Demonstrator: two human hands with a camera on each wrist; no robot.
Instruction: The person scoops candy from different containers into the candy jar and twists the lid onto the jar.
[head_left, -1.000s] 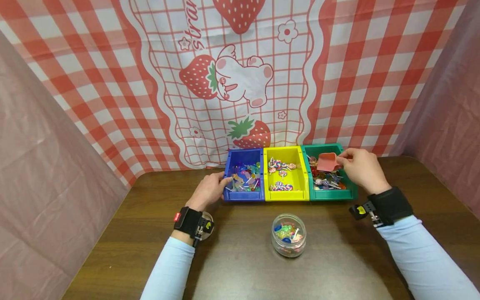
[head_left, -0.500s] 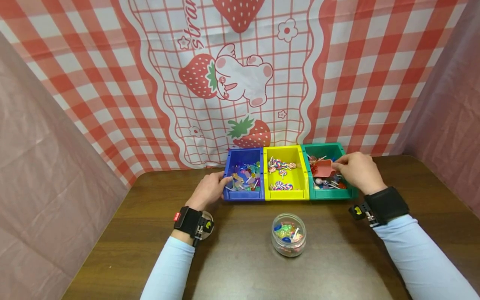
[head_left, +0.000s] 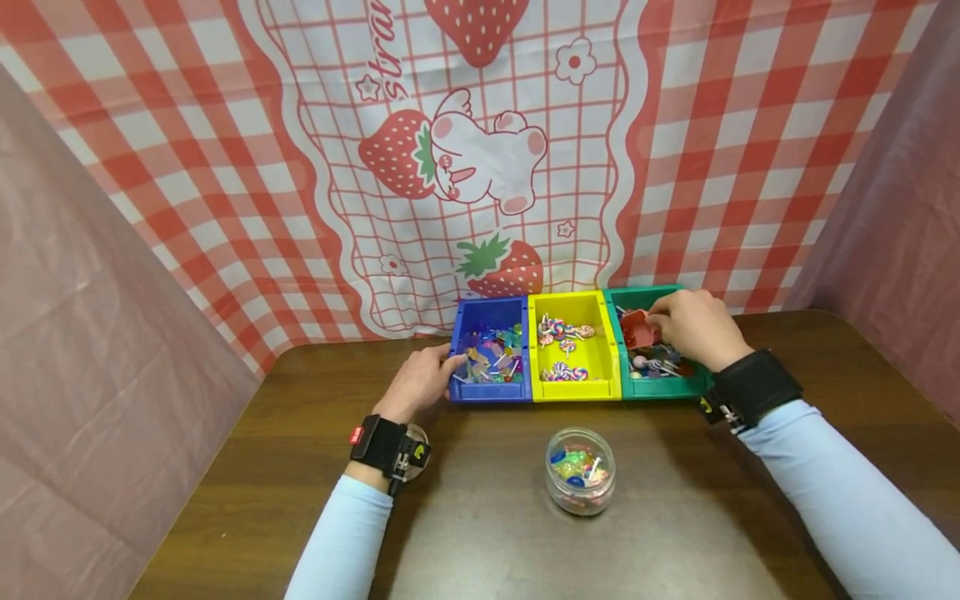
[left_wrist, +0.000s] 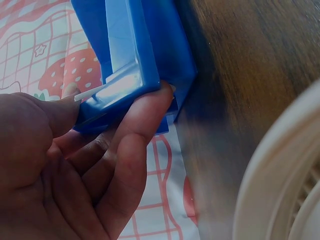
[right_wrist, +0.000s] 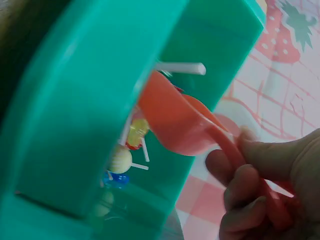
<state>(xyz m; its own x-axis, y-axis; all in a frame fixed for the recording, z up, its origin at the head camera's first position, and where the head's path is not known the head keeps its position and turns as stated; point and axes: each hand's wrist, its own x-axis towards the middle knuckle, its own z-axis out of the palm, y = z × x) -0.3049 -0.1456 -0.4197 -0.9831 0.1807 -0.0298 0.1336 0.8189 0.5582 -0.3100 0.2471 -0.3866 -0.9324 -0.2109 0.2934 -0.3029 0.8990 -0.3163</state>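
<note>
My right hand (head_left: 697, 327) grips the handle of a pink scoop (right_wrist: 180, 120), whose bowl dips into the green bin (head_left: 667, 387) among small lollipop charms (right_wrist: 121, 159). On the other side, my left hand (head_left: 417, 381) holds the left wall of the blue bin (head_left: 490, 392), thumb on the rim and fingers outside, as the left wrist view shows. Clear and coloured charms lie in that blue bin. Between the two stands a yellow bin (head_left: 577, 390) with swirled lollipop charms (head_left: 564, 372). In front is a glass jar (head_left: 581, 500) partly filled with mixed charms.
The three bins stand side by side at the back of the wooden table (head_left: 480, 542), against a strawberry-print cloth (head_left: 487, 150). A pale round lid-like object (left_wrist: 280, 175) lies under my left wrist. Pink curtains (head_left: 112, 333) hang at both sides.
My right hand has moved left and slightly back over the green bin, and the scoop's bowl has gone down and tipped among the charms. The left hand stays on the blue bin.
</note>
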